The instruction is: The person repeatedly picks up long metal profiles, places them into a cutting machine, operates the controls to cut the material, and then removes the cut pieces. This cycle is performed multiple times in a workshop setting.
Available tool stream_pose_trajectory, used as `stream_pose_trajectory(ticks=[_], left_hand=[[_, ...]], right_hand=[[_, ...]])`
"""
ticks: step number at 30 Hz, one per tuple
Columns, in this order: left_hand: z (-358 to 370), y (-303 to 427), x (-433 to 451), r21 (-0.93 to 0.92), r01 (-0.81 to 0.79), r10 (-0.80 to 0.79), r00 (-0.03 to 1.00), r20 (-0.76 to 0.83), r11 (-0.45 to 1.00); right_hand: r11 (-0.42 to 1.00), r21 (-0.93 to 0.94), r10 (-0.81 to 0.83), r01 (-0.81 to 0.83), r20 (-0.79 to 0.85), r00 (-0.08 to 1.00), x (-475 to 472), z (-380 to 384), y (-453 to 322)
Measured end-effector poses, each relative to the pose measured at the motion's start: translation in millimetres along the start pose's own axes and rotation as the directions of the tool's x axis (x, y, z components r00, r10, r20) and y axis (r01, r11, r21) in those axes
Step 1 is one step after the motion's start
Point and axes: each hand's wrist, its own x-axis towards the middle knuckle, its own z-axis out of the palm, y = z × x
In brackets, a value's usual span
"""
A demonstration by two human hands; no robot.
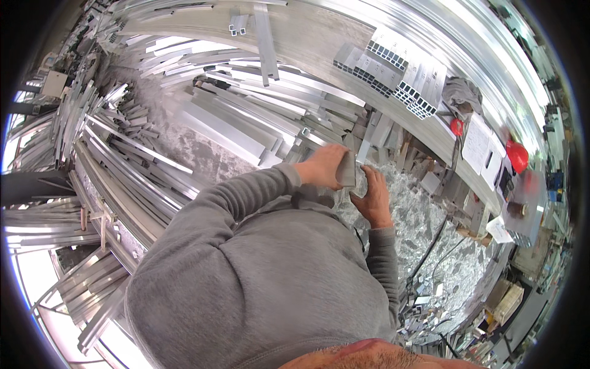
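Observation:
My left hand [322, 167] grips a short piece of grey metal profile [348, 170] in front of my chest, its thumb below and its fingers over the top. Just to the right is my right hand [374, 198], curved, with thumb and fingers apart and nothing between them. A narrow gap seems to separate it from the piece. Beyond my left hand, long aluminium profiles [226, 131] lie side by side. Bright metal shavings [415, 207] cover the floor past my right hand.
A long bench [313, 23] curves across the far side, bearing stacked rectangular tubes [392, 69], written sheets [477, 140] and a red rounded object [517, 157]. More long profiles [138, 161] fill a rack at left. Offcuts [431, 182] crowd below the bench; a dark cable [428, 251] crosses the shavings.

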Motion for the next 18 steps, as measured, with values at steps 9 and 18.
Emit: stream_pose_trajectory(ticks=[9, 18], left_hand=[[-45.3, -158.2, 95.6, -0.325, 0.442, -0.529, 0.808, -0.260, 0.836], [-103.2, -280.9, 302.9, -0.296, 0.561, -0.634, 0.698, -0.332, 0.773]], right_hand=[[0.904, 0.059, 0.401, -0.423, 0.224, 0.888, -110.9, 57.9, 102.5], [0.291, 0.288, 0.896, -0.912, 0.253, 0.366, -204.9, 71.2, 101.7]])
